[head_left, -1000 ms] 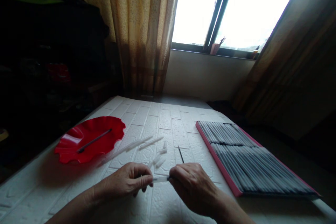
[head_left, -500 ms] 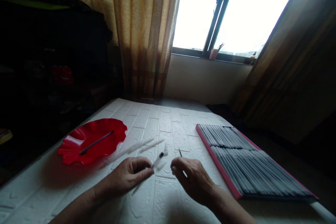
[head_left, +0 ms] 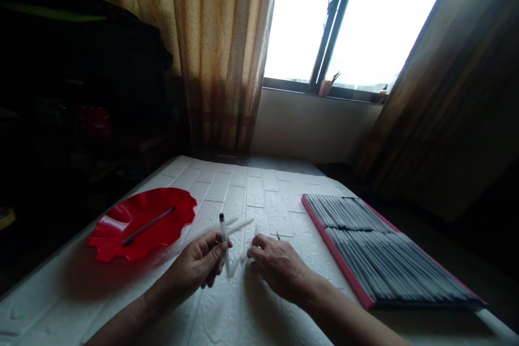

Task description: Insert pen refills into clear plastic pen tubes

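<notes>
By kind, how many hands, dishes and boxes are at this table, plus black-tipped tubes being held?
Hands: 2 (left hand, right hand)
Red wavy-edged dish: 1
Pink-sided box: 1
Held black-tipped tube: 1
Total: 5

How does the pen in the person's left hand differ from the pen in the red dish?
The held pen stands near upright in the left hand, while the dish pen lies slantwise in the red dish. The held pen's barrel looks pale and whitish; the dish pen looks darker and greyer. Both are slim and straight, with a dark end.
</notes>
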